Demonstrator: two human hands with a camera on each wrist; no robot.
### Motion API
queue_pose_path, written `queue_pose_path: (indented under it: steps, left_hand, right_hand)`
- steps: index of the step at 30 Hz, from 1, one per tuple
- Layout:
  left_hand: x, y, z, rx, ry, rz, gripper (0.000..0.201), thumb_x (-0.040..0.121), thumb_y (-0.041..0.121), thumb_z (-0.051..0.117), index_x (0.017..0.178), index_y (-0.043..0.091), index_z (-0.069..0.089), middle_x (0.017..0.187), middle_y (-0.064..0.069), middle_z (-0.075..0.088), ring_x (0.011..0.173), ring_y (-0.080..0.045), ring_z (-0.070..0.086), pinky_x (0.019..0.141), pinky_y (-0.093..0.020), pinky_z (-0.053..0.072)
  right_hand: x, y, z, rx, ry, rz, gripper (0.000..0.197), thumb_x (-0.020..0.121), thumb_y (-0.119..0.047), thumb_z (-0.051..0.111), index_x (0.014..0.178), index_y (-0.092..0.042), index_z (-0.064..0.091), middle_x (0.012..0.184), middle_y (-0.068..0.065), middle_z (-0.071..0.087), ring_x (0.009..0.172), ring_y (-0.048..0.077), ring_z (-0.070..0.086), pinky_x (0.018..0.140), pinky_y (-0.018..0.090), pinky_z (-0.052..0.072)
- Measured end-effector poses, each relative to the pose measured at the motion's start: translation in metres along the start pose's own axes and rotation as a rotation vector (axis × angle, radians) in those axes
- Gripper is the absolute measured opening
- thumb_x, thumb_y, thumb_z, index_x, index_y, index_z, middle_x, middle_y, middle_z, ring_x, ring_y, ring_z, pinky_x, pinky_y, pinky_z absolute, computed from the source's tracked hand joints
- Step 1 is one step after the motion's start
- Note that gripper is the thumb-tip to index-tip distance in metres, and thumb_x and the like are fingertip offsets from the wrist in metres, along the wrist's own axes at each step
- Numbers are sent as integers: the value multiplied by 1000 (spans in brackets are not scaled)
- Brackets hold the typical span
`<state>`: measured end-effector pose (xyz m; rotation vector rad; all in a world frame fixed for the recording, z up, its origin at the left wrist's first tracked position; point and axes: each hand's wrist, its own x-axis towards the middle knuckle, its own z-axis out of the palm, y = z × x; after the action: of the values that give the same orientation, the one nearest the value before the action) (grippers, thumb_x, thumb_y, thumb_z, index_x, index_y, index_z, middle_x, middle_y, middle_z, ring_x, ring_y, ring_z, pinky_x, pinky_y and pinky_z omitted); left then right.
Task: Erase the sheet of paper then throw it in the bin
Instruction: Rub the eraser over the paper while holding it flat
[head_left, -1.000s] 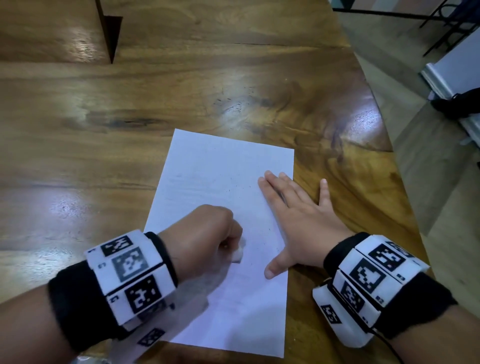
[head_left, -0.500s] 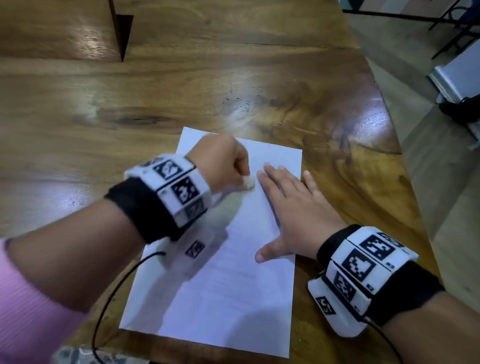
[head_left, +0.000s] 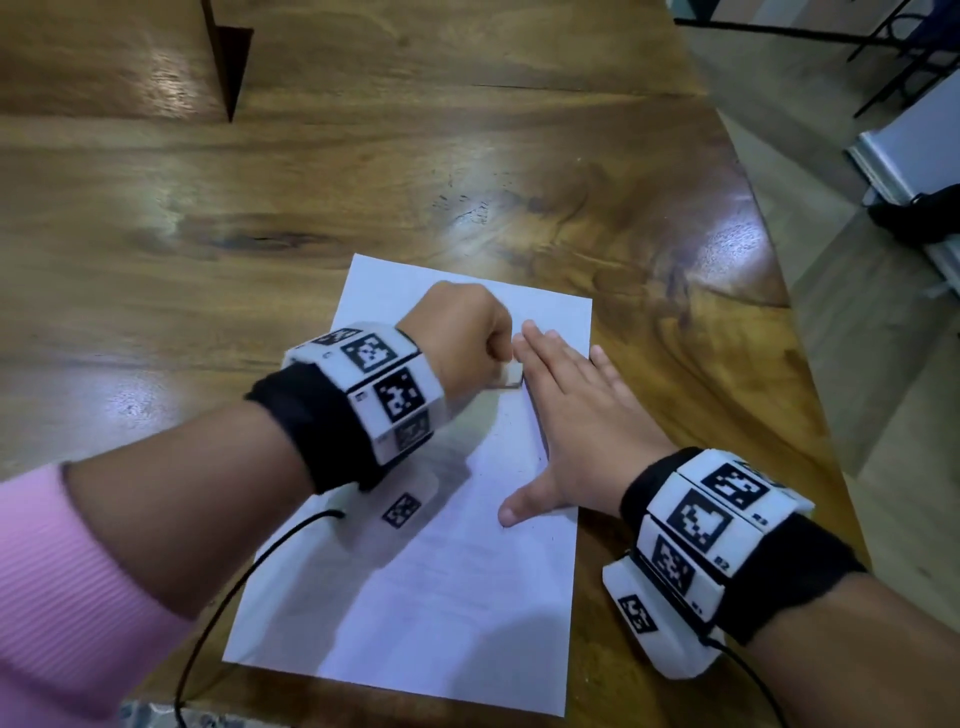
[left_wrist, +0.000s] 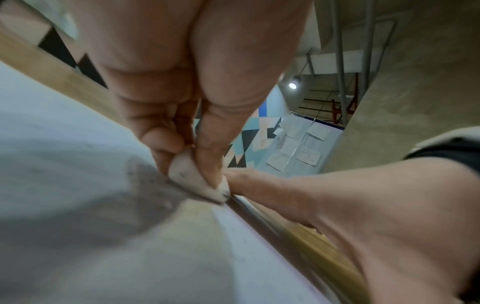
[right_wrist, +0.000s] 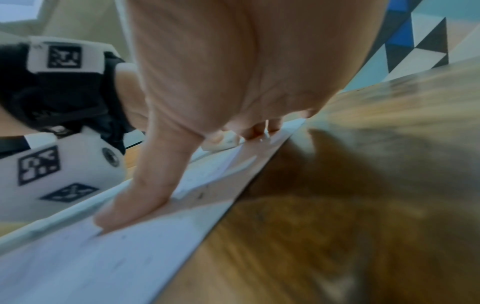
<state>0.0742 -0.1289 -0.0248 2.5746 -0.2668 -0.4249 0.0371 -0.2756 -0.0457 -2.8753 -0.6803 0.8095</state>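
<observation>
A white sheet of paper lies on the wooden table near its front edge. My left hand is curled into a fist over the sheet's upper part and pinches a small white eraser, whose tip presses on the paper. In the left wrist view the eraser shows grey smudges and touches the sheet beside my right hand. My right hand lies flat with straight fingers on the sheet's right edge, its thumb spread onto the paper. No bin is in view.
The table's right edge curves away to a tiled floor. A dark notch cuts into the table at the far left. A black cable runs from my left wristband across the sheet's lower left corner.
My left hand with the eraser moved from the sheet's middle up to its upper part, then slid slightly back beside the right fingertips. The right hand stayed flat on the sheet.
</observation>
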Motion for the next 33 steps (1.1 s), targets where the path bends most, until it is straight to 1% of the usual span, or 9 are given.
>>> queue_pose_path:
  steps: [2,7,13,17,19,24,26,30,33]
  left_hand:
    - [1,3,3,12,28,-20,6,74,11,65,79,9,68,66,7,53,72,-12,49,53,-17,31]
    - [-18,0,9,56,-223,89,7,72,19,71,75,14,68,55,13,48,55,-4,45,51,-8,36]
    - [9,-8,-13,45,66,-2,7,73,11,66,79,7,67,57,9,47,72,-17,50,58,-23,32]
    - [-20,-14,1,107,-178,131,3,72,11,65,73,13,68,55,13,47,67,-13,49,53,-14,32]
    - [-25,-17,3,131,-252,140,5,73,11,66,75,15,69,64,11,55,69,-11,49,57,-19,35]
    - [7,-17,-11,56,90,-5,8,73,9,66,67,14,63,66,4,53,71,-20,50,62,-21,31]
    - [-3,-21,-8,54,36,37,7,72,6,63,69,11,66,68,2,54,71,-19,50,61,-21,30]
    - [-52,-26,5,72,-262,162,3,69,13,66,69,11,68,77,-5,70,70,-18,55,56,-17,32]
    - [-31,-24,0,90,-179,107,9,70,8,63,75,12,70,80,-3,68,72,-17,53,61,-18,29]
  right_hand:
    - [0,0,-1,6,0,3,148,49,-75,72,148,-19,-23,153,-7,-32,141,8,-26,116,37,-14]
    - [-1,0,0,4,5,1,149,48,-74,73,148,-20,-23,153,-8,-31,142,8,-24,116,36,-14]
    - [0,0,-1,-62,-10,9,146,48,-80,68,146,-24,-25,153,-7,-31,142,10,-25,116,44,-14]
    - [1,0,-2,-73,-39,21,144,49,-80,67,145,-29,-27,152,-8,-33,141,11,-26,113,50,-17]
    - [0,-1,-3,-73,-51,31,144,49,-80,67,145,-29,-28,152,-8,-35,141,10,-26,112,52,-17]
    - [0,-3,-5,-114,-91,64,144,49,-82,64,143,-29,-31,150,-9,-36,140,9,-28,107,65,-15]
    - [0,-3,-5,-113,-106,74,144,48,-82,64,143,-30,-31,150,-9,-37,140,9,-28,103,70,-16]
    - [0,-4,-7,-93,-123,81,145,48,-81,66,143,-30,-31,149,-10,-38,140,8,-29,101,73,-16]
    - [0,-5,-7,-94,-138,88,145,48,-80,67,142,-31,-32,149,-10,-39,139,8,-29,101,73,-14]
